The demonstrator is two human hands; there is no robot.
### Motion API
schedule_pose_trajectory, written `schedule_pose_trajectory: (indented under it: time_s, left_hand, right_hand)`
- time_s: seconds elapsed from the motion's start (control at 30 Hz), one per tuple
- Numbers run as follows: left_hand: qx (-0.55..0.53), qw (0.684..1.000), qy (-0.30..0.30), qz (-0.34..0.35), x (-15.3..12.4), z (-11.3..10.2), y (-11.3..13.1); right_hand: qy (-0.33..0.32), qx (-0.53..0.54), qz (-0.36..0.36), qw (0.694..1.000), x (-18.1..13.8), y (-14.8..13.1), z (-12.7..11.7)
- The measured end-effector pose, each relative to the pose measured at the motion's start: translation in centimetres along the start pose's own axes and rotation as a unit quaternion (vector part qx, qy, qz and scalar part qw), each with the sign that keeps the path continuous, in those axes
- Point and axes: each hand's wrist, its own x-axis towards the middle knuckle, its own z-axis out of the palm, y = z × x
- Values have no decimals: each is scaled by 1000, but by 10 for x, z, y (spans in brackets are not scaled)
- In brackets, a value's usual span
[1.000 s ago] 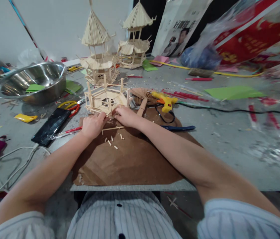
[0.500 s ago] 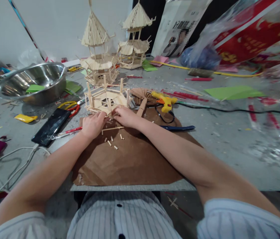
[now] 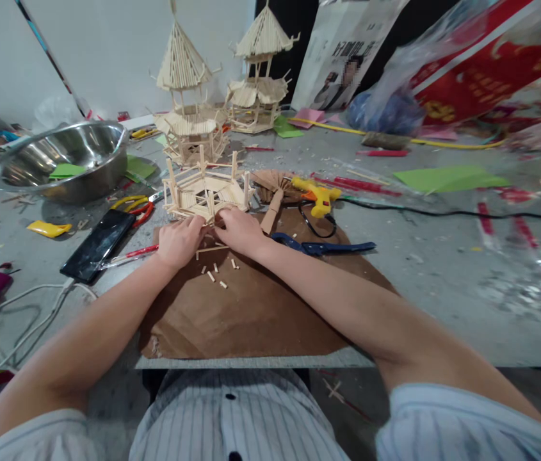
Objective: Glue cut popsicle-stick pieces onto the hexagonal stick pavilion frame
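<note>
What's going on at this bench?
A person's left hand and right hand are at the near side of a roofless wooden-stick frame; their fingertips' exact grip is hidden. Short stick offcuts lie on the brown mat. A yellow glue gun lies to the right. Two roofed stick pagodas stand behind.

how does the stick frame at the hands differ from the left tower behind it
The stick frame is low; the left tower is tall. The frame is roofless; the tower has a pointed roof. The left hand and right hand are at the frame, not the tower. Both are built of pale sticks.
</note>
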Motion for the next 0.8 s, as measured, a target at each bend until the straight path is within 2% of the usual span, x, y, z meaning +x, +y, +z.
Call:
schedule_pose_trajectory:
  time_s: [0.27, 0.8]
  left_hand:
    - [-15, 1000, 19, 4, 0, 2, -1]
    - [13, 998, 7, 54, -1, -4, -1]
  right_hand:
    - [-1, -23, 1, 1000, -2, -2, -1]
    - [0, -36, 3, 999, -4, -5, -2]
